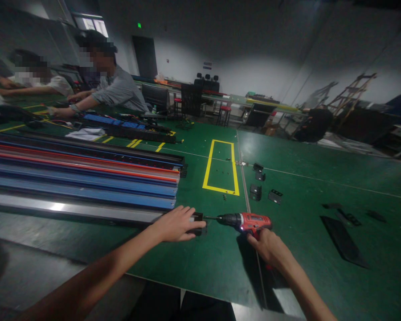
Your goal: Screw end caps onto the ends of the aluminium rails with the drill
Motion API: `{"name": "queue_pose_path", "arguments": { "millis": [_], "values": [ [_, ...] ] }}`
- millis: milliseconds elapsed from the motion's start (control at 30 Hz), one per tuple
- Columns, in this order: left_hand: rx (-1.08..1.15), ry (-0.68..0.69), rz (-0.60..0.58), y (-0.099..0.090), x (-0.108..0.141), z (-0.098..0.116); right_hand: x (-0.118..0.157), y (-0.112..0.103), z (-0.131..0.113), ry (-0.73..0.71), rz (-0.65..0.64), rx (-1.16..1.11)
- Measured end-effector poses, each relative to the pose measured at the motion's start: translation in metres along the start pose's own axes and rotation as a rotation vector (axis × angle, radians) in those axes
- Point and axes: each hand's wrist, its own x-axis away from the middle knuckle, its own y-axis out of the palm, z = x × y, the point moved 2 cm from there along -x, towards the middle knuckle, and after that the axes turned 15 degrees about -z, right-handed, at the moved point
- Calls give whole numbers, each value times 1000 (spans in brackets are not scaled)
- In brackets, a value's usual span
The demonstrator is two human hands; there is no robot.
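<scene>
My left hand (177,224) lies over the right end of a long silver metal rail (96,207), fingers and thumb straddling it beside a black end bracket (200,225). My right hand (270,246) grips a red and black cordless drill (254,221) by its handle. The drill points left, and its long thin bit reaches the bracket at the rail's end. A small light glows on the drill. Whether a screw sits at the bit's tip is too small to tell.
Blue rails (120,182) and a red-edged rail (153,170) lie behind the silver one. Small black brackets (255,191) and a black flat piece (342,240) rest rightward on the green table (304,178). Tiny screws lie near the yellow rectangle (236,178). Co-workers (120,91) work at far left.
</scene>
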Motion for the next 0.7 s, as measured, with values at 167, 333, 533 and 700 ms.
{"name": "queue_pose_path", "arguments": {
  "millis": [167, 333, 533, 700],
  "values": [
    [-18, -5, -14, -1, 0, 0, 4, -5, -7, -8, 7, -29],
    [-20, -7, -19, -2, 1, 0, 7, -7, -10, -32, 21, -52],
    [2, -1, -12, -2, 0, 0, 5, -5, -8, -29, 30, -81],
    [-23, -4, -30, -4, 0, 1, 6, -5, -8, -38, 39, -109]
  ]
}}
